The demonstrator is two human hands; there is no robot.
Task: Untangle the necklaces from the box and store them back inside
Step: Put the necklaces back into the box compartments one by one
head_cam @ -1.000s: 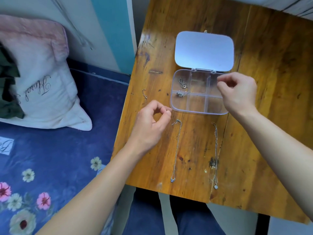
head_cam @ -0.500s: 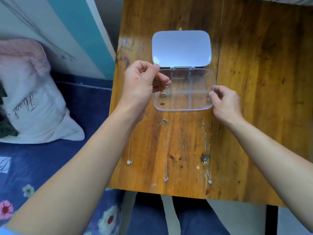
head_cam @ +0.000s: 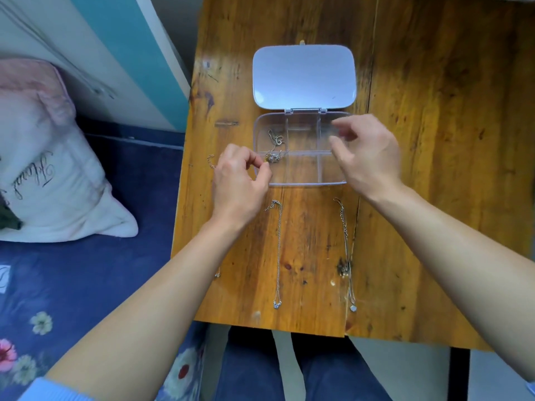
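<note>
A clear compartment box point(head_cam: 301, 183) lies on the wooden table with its pale lid point(head_cam: 304, 76) folded open behind it. A tangle of thin necklaces point(head_cam: 275, 146) sits in its left compartments. My left hand point(head_cam: 240, 183) is at the box's left front edge, thumb and forefinger pinched on that tangle. My right hand point(head_cam: 367, 154) hovers over the right compartments, blurred, fingers apart and nothing visible in them. Two silver necklaces lie straight in front of the box, the middle necklace point(head_cam: 278, 250) and the right necklace point(head_cam: 347, 250). A third chain point(head_cam: 211, 162) shows left of my left hand, mostly hidden by the arm.
The wooden table point(head_cam: 434, 169) ends close in front at its edge point(head_cam: 275, 325), with my legs below. To the left are a bed with a blue flowered sheet point(head_cam: 86, 285), a white pillow point(head_cam: 43, 175) and a teal wall panel point(head_cam: 130, 53).
My left hand dropped from above the box's left side to its left front edge, pinching the tangle. My right hand left the box's front right corner and rose over the right compartments.
</note>
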